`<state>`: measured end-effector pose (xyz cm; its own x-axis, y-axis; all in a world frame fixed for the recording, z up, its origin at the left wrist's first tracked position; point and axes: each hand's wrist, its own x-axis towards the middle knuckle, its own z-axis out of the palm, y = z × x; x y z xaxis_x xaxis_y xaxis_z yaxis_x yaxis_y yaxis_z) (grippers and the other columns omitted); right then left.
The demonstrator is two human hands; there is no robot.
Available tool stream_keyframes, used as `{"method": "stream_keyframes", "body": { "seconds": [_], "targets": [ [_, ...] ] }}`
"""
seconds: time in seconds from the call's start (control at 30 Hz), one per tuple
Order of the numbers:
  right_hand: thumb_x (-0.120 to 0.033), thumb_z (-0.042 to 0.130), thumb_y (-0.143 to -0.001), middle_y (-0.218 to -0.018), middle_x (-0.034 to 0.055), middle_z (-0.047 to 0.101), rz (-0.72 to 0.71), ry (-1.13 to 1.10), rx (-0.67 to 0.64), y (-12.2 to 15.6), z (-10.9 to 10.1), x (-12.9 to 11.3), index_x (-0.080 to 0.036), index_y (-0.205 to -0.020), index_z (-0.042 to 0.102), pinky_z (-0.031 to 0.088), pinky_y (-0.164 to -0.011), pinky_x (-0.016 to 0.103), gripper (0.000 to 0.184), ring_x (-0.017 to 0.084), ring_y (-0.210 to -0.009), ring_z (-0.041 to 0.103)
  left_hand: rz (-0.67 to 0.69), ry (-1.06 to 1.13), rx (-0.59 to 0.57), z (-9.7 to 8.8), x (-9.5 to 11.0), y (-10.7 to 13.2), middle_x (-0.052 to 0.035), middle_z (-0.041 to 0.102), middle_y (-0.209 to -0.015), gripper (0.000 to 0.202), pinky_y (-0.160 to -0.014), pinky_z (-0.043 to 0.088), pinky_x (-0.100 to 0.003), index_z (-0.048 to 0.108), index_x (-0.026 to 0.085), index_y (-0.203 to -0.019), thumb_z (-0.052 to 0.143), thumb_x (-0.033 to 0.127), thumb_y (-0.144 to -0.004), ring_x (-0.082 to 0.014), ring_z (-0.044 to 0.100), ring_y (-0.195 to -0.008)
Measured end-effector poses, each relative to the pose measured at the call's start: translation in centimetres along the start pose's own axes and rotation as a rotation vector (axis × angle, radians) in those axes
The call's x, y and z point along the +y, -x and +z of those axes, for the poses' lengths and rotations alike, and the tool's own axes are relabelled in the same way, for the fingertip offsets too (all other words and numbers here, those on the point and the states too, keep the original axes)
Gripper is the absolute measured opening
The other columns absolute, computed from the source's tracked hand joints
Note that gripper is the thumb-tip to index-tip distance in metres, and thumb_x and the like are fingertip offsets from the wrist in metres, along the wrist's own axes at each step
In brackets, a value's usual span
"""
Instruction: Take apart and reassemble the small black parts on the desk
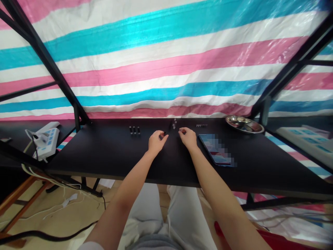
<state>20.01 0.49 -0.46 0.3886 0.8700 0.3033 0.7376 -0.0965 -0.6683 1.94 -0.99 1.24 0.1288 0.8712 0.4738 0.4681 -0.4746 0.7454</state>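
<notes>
Small dark piece (164, 133) sits at the tips of the left hand (156, 141), thumb + forefinger pinched shut on it, other fingers curled under. It's just above the black table (109, 152), near the middle of the far half. Right hand (187, 137) is opposite, near but not touching the left. Its fingertips are closed on a tiny part (181, 131) of its own, too small to tell what it is. Both wrists are low over the tabletop.

Step in hand, as I read it: two little pieces held tip to tip between the hands, w/ a narrow gap between them. Can't tell if they're lined up. Any further handling calls for a steady fine pinch and wrists braced on the table, since pieces this small would roll or get lost on the dark surface if dropped.

Just behind the gap betw. the hands are a couple of small upright pieces (173, 124). Further left are three black cylinders (134, 130), standing side by side. To the right, a row of tiny bits (201, 125) along the back edge. A phone (217, 150) lies flat just beside the right wrist, screen up. A steel dish (244, 124) is at the far right corner, contents not visible. A power strip (47, 137) w/ cables is well apart on the left. A striped tarp (166, 69) hangs behind, on a black frame (52, 69)
</notes>
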Motion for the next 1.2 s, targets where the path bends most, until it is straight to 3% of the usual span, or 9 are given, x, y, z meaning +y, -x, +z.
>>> {"method": "stream_keyframes", "body": {
  "seconds": [0.3,0.77,1.0,1.2],
  "targets": [
    [-0.034,0.056,-0.077,-0.085,0.0058,0.069,0.063,0.075,-0.058,-0.4,0.9,0.2,-0.019,-0.087,0.068,0.044,-0.069,0.027,0.022,0.019,-0.080,0.062,0.018,-0.043,-0.035,0.2,-0.2,0.1,0.0012,0.059,-0.075,0.017,-0.060,0.040,-0.022,0.060,0.018,-0.084,0.059,0.034,-0.076,-0.0072,0.045,-0.055],
    [-0.040,0.054,-0.078,-0.090,0.0079,0.069,0.034,0.172,-0.109,-2.3,2.0,-0.8,-0.021,-0.090,0.070,0.043,-0.073,0.031,0.028,0.022,-0.085,0.062,0.008,-0.051,-0.028,-0.2,0.2,0.0,0.0010,0.059,-0.074,0.016,-0.059,0.039,-0.021,0.059,0.018,-0.082,0.058,0.033,-0.076,-0.0069,0.043,-0.053],
    [-0.040,0.055,-0.078,-0.089,0.0070,0.070,0.026,0.198,-0.134,-2.3,2.0,-0.6,-0.021,-0.090,0.071,0.043,-0.074,0.029,0.027,0.021,-0.086,0.062,-0.097,-0.015,-0.046,1.0,-0.5,-0.1,0.0013,0.060,-0.068,0.016,-0.060,0.041,-0.023,0.060,0.018,-0.078,0.061,0.033,-0.074,-0.0087,0.048,-0.056],
    [-0.039,0.056,-0.077,-0.088,0.0058,0.069,0.011,0.199,-0.134,-2.2,2.0,-0.4,-0.022,-0.090,0.070,0.043,-0.073,0.029,0.026,0.020,-0.084,0.062,-0.071,-0.075,-0.136,2.8,-1.5,-1.6,-0.0005,0.063,-0.070,0.012,-0.069,0.044,-0.026,0.061,0.017,-0.075,0.065,0.027,-0.070,-0.0117,0.053,-0.065]
  ]
}}
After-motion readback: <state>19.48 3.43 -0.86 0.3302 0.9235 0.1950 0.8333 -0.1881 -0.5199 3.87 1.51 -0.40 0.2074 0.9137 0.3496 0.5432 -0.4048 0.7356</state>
